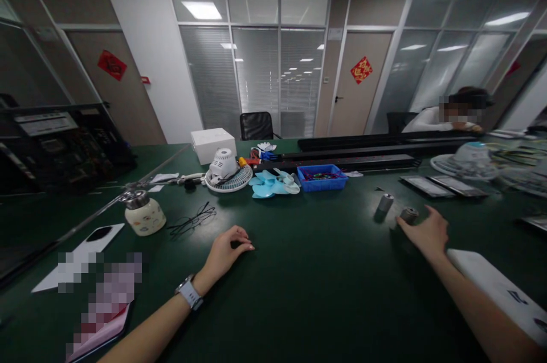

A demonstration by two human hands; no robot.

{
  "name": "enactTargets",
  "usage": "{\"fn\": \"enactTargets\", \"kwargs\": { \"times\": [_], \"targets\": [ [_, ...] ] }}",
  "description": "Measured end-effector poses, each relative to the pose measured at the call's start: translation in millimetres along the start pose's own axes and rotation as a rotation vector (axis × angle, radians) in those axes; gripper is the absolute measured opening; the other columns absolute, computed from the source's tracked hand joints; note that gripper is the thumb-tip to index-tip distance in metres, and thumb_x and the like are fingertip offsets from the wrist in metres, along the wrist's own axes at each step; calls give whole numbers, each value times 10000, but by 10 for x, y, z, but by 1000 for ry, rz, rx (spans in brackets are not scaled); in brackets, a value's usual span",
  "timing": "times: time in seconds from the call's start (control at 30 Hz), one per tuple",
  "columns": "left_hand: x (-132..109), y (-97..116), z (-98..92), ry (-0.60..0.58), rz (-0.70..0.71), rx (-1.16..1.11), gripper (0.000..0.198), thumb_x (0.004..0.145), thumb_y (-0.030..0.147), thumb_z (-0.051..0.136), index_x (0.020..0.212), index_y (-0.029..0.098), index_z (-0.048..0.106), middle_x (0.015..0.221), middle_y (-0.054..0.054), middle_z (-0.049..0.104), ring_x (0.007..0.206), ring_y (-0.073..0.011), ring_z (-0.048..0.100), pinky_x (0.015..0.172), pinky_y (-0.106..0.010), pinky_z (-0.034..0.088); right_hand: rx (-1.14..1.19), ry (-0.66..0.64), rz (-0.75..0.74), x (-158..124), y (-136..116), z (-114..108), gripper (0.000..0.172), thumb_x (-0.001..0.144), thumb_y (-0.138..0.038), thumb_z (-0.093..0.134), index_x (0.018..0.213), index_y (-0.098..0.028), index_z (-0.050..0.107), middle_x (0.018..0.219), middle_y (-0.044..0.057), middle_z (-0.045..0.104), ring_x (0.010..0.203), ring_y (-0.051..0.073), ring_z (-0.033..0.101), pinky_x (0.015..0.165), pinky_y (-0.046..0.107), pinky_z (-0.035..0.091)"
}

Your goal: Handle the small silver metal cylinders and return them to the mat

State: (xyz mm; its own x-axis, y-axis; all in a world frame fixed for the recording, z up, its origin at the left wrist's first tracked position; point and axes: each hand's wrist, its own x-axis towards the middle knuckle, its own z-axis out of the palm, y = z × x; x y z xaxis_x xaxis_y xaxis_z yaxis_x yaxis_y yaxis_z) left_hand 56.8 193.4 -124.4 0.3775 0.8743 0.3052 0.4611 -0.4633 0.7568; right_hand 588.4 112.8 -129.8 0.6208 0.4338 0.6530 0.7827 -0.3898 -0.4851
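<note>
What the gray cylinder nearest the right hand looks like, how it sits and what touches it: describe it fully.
The gray cylinder is short, with a dull metallic look and a round top end bearing small details too blurred to name. It seems to stand on end on the dark green table, its lower part partly hidden by the right hand. The hand's spread fingers flank it; whether they touch it is unclear. A similar cylinder stands to its left, apart from it.

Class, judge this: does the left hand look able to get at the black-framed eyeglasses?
Probably yes: the black-framed eyeglasses lie close to the left hand, nothing visible stands between them, and that hand appears empty.
</note>
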Motion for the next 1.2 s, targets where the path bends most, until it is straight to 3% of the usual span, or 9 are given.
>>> {"fn": "enactTargets", "kwargs": {
  "times": [0.07,0.13,0.23,0.37,0.5,0.6,0.77,1.07,1.2],
  "targets": [
    [4,7,-11,27,-22,-7,254,769,416,659,895,212,576,855,-20,740,845,-204,700,795,-334,518,13,100,-99,-157,-313,-104,692,714,-449,613,1268,-70,449,1244,290,505,1195,408,450,897,542,398],
    [13,15,-27,72,-78,-7,278,841,468,544,923,206,590,878,-40,741,853,-212,692,787,-344,508,141,4,-303,-389,-751,-161,552,772,-424,567,1238,-140,481,1254,201,522,1206,346,448,967,512,354],
    [30,26,-45,171,-177,12,386,896,517,393,909,193,602,836,-53,738,806,-218,681,743,-339,497,366,-440,-616,-838,-1496,-100,395,823,-419,548,1154,-204,548,1082,105,609,999,253,564,882,426,414],
    [35,41,-47,236,-200,33,451,894,552,346,844,189,610,721,-39,710,714,-207,657,689,-312,482,566,-950,-762,-1396,-2394,154,469,792,-534,597,1174,-263,572,843,16,612,716,159,556,673,310,425],
    [25,34,-38,241,-179,25,473,898,557,325,805,189,607,676,-31,682,671,-201,636,666,-297,467,595,-1016,-825,-1729,-2965,364,435,727,-562,666,1067,-291,671,772,-6,572,705,141,535,675,290,380],
    [21,26,-36,233,-172,19,465,903,543,321,795,191,605,671,-29,677,667,-199,634,650,-290,456,593,-1031,-835,-1822,-3085,413,247,773,-499,652,906,-305,730,742,-12,569,691,128,535,698,292,375],
    [22,25,-34,218,-171,26,446,910,528,333,804,193,608,680,-23,686,686,-198,642,661,-290,447,616,-956,-816,-1441,-2594,315,211,812,-455,618,884,-294,735,858,18,621,806,169,573,721,306,421],
    [29,11,-22,173,-172,10,436,903,539,344,805,208,611,685,-13,693,686,-202,640,639,-288,438,2,-224,-246,263,-400,-127,258,846,-330,564,976,-189,737,1039,122,688,958,249,588,761,343,413],
    [29,-13,-21,181,-171,17,451,911,534,329,792,203,611,685,-19,685,694,-202,635,650,-291,437,-234,-296,-9,456,16,-145,286,825,-362,596,1002,-192,743,1006,179,689,785,267,598,619,371,380]
  ]
}}
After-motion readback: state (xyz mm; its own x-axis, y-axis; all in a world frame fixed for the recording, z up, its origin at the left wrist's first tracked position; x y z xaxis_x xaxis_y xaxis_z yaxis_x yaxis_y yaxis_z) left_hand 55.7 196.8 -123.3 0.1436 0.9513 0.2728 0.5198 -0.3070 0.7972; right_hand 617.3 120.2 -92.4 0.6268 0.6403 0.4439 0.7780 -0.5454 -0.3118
